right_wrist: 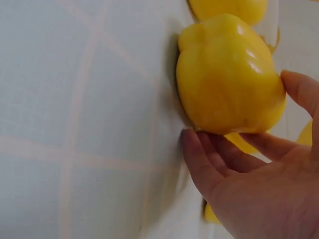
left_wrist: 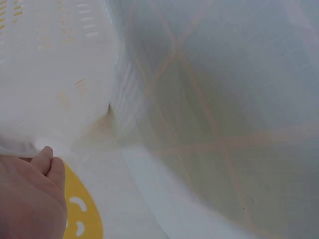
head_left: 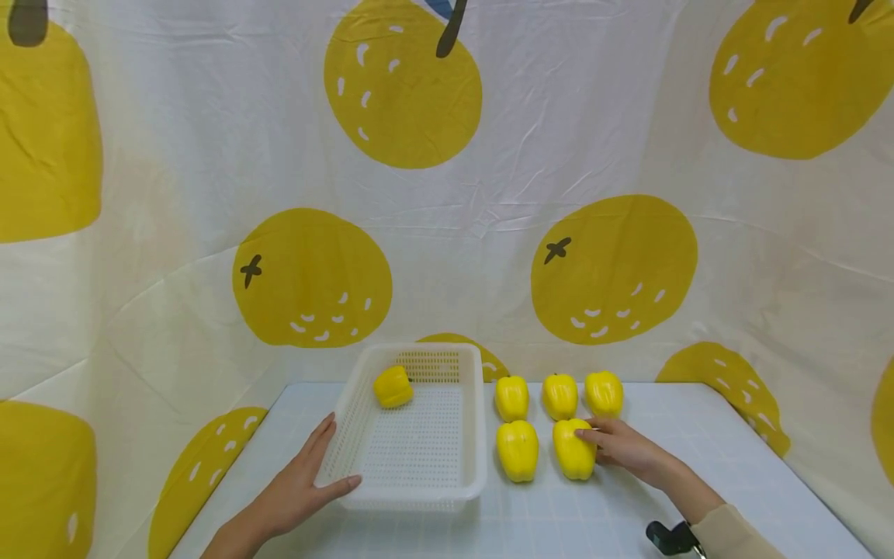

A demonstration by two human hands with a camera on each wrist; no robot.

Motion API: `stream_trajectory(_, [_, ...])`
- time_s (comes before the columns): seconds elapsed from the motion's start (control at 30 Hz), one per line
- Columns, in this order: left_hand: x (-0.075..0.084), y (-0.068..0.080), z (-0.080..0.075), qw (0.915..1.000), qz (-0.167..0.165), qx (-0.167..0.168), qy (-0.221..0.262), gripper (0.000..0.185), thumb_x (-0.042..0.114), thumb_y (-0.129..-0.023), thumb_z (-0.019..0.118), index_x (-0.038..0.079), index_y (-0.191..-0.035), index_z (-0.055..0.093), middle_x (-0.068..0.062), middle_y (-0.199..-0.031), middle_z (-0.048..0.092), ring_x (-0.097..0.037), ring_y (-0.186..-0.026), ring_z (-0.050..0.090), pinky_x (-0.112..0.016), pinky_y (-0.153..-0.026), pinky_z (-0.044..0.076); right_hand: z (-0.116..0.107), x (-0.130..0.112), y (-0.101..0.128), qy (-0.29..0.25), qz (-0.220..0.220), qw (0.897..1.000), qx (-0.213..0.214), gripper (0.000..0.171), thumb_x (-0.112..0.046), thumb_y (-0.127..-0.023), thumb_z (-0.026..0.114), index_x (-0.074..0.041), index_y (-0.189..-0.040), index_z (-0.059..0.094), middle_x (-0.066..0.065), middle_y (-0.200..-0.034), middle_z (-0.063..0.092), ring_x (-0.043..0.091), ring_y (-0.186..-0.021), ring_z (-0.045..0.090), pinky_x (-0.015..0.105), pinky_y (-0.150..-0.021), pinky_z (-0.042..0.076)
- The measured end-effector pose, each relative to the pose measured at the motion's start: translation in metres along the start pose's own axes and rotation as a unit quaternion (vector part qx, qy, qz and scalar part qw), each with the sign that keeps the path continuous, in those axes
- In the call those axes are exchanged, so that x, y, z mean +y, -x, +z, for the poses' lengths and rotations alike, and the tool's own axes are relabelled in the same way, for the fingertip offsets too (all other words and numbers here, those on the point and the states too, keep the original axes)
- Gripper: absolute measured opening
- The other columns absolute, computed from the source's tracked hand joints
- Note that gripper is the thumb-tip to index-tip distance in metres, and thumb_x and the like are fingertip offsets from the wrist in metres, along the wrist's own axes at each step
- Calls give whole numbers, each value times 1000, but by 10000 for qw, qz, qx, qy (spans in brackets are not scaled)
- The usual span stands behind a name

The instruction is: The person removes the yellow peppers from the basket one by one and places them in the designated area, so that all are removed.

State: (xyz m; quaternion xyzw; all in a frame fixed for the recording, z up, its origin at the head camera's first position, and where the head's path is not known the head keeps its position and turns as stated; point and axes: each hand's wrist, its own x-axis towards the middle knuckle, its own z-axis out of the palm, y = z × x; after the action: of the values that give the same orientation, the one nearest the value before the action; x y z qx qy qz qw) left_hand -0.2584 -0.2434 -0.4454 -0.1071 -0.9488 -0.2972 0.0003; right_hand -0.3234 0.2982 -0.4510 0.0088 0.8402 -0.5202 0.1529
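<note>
My right hand (head_left: 606,444) grips a yellow bell pepper (head_left: 574,449) lying on the table, the right one of the near pair. In the right wrist view the thumb and fingers (right_wrist: 199,154) close round this pepper (right_wrist: 227,74). Another pepper (head_left: 517,450) lies to its left. Three more stand in a row behind, the left one (head_left: 512,397), the middle one (head_left: 560,395) and the right one (head_left: 604,394). My left hand (head_left: 314,470) rests on the near left corner of a white perforated basket (head_left: 475,435), fingers straight along its side, thumb on the front rim. One pepper (head_left: 393,387) lies in the basket's far left corner.
The table (head_left: 733,466) carries a pale gridded cloth. A white curtain with big yellow fruit prints (head_left: 615,268) hangs close behind and at both sides. The left wrist view shows only the basket wall (left_wrist: 60,74), the cloth (left_wrist: 224,124) and part of my left hand (left_wrist: 30,194).
</note>
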Motion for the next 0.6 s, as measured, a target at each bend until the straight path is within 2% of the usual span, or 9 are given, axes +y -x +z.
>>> stream_trajectory(0.13, [0, 0, 0, 10000, -50, -8, -11, 114, 70, -88, 65, 9, -165, 9, -13, -172, 2, -44, -153, 20, -70, -115, 25, -1, 2, -2, 82, -41, 9999, -57, 76, -41, -102, 62, 16, -148, 37, 32, -147, 46, 38, -125, 55, 59, -103, 48])
stream_trajectory(0.37, [0, -1, 0, 9999, -96, -65, 31, 113, 70, -88, 65, 10, -165, 7, -12, -173, 1, -44, -153, 20, -71, -115, 24, -5, -2, 5, 430, -129, 9990, 79, 70, -41, -100, 65, 10, -144, 47, 21, -137, 57, 27, -112, 60, 52, -98, 54])
stream_trajectory(0.6, [-1, -1, 0, 10000, -43, -35, -17, 113, 70, -88, 64, 10, -165, 8, -11, -173, 2, -44, -153, 21, -70, -115, 25, -15, -20, 22, 1040, -435, 9936, 105, 76, -44, -102, 60, 13, -148, 38, 35, -147, 45, 43, -126, 54, 58, -101, 50])
